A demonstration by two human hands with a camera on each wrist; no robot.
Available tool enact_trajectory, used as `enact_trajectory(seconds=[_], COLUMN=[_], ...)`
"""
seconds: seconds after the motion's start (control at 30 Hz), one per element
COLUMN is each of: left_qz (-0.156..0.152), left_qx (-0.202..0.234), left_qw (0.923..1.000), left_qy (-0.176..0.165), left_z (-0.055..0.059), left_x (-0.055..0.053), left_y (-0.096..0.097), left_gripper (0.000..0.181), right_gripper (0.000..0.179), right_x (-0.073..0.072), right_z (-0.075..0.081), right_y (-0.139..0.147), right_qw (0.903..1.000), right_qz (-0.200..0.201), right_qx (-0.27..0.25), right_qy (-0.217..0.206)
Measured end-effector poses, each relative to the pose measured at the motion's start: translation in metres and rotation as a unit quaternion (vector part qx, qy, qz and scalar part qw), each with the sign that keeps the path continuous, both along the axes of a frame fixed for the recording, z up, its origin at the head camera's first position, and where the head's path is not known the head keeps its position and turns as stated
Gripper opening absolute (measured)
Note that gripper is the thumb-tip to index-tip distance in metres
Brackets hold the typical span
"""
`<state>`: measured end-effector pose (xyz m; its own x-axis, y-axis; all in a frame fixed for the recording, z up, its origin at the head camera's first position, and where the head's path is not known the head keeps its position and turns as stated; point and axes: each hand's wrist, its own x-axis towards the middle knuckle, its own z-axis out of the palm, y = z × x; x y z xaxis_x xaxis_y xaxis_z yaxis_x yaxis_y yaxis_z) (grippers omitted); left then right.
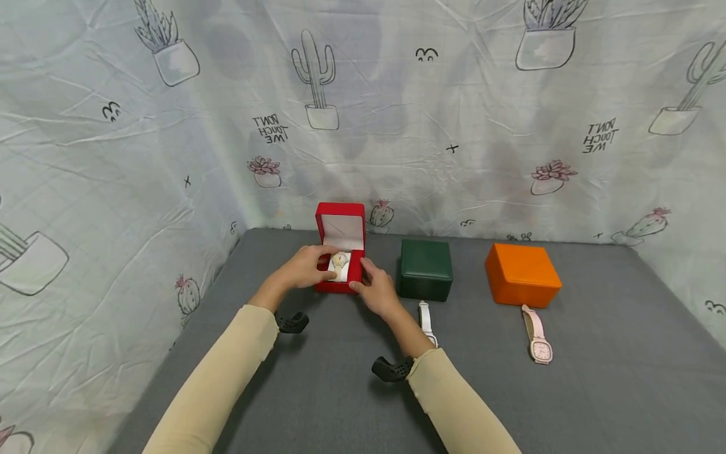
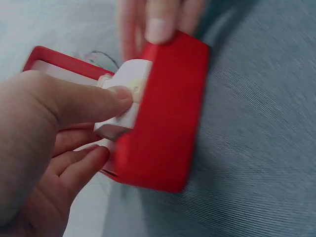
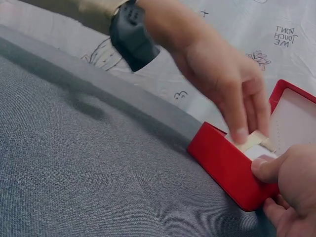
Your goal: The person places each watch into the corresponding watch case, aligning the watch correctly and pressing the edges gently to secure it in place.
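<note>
The open red watch box (image 1: 334, 288) stands at the back left of the table, its lid raised with a white lining. My left hand (image 1: 304, 267) pinches a cream-strapped watch (image 1: 339, 259) on its white cushion (image 2: 129, 70). In the left wrist view, the thumb (image 2: 118, 100) presses the strap, and the cushion sits partly above the box's front wall. My right hand (image 1: 379, 292) grips the box at its right side, with the thumb (image 3: 264, 168) at the rim and fingers lower on the wall.
A closed green box (image 1: 425, 268) stands right of the red one, and a closed orange box (image 1: 523, 275) farther right. A white watch (image 1: 425, 317) lies before the green box, partly behind my right forearm. Before the orange box lies a pink watch (image 1: 541, 350). Printed cloth hangs behind.
</note>
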<state>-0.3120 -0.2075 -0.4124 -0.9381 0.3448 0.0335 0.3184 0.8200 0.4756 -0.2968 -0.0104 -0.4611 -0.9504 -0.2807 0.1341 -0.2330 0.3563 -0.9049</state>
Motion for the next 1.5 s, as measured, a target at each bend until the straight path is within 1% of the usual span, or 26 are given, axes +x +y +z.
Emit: enact_trajectory(seconds=[0.17,0.37,0.43,0.47,0.53,0.63,0.77,0.83,0.87,0.97,1.03,1.1,1.2,1.3,1.4,1.5], left_qz=[0.011,0.016,0.019,0.023,0.039,0.073,0.117,0.136,0.146,0.171,0.175,0.173,0.163,0.155,0.157,0.162], left_qx=[0.009,0.013,0.024,0.033,0.059,0.099,0.149,0.161,0.166,0.178,0.187,0.198,0.198,0.198,0.222,0.253], left_qw=[0.9999,0.9998,0.9995,0.9992,0.9975,0.9922,0.9804,0.9750,0.9724,0.9668,0.9647,0.9632,0.9648,0.9657,0.9607,0.9524], left_qy=[-0.009,-0.006,-0.003,-0.002,0.002,0.014,0.055,0.071,0.075,0.068,0.061,0.056,0.061,0.064,0.055,0.051], left_z=[-0.003,-0.006,-0.007,-0.008,-0.010,-0.010,-0.006,-0.003,-0.001,0.003,0.006,0.010,0.013,0.015,0.017,0.018], left_x=[-0.001,-0.001,0.000,0.000,0.000,-0.001,-0.007,-0.010,-0.011,-0.014,-0.016,-0.018,-0.023,-0.028,-0.033,-0.035], left_y=[0.000,0.004,0.005,0.005,0.004,0.001,-0.006,-0.008,-0.008,-0.008,-0.007,-0.007,-0.004,-0.001,0.003,0.006], left_gripper=[0.058,0.058,0.057,0.056,0.054,0.052,0.045,0.044,0.044,0.050,0.057,0.065,0.073,0.075,0.074,0.069], right_gripper=[0.065,0.064,0.064,0.063,0.063,0.063,0.064,0.064,0.065,0.065,0.065,0.065,0.065,0.065,0.065,0.065], right_x=[-0.004,-0.007,-0.007,-0.006,-0.006,-0.007,-0.007,-0.007,-0.007,-0.007,-0.007,-0.006,-0.005,-0.004,-0.003,-0.003], right_z=[0.003,0.007,0.007,0.008,0.008,0.007,0.007,0.007,0.007,0.006,0.006,0.007,0.007,0.007,0.006,0.005], right_y=[0.003,0.008,0.009,0.011,0.012,0.013,0.012,0.011,0.011,0.010,0.009,0.008,0.008,0.009,0.009,0.009], right_qw=[0.9997,0.9992,0.9990,0.9992,0.9990,0.9989,0.9980,0.9978,0.9978,0.9975,0.9971,0.9969,0.9965,0.9965,0.9964,0.9962], right_qz=[0.009,0.026,0.032,0.035,0.040,0.038,0.029,0.025,0.025,0.027,0.028,0.028,0.025,0.026,0.028,0.028], right_qx=[0.011,-0.007,-0.010,-0.005,-0.007,-0.011,-0.024,-0.026,-0.026,-0.031,-0.034,-0.037,-0.040,-0.043,-0.047,-0.053], right_qy=[-0.020,-0.030,-0.029,-0.020,-0.018,-0.026,-0.050,-0.055,-0.055,-0.058,-0.061,-0.063,-0.069,-0.066,-0.065,-0.063])
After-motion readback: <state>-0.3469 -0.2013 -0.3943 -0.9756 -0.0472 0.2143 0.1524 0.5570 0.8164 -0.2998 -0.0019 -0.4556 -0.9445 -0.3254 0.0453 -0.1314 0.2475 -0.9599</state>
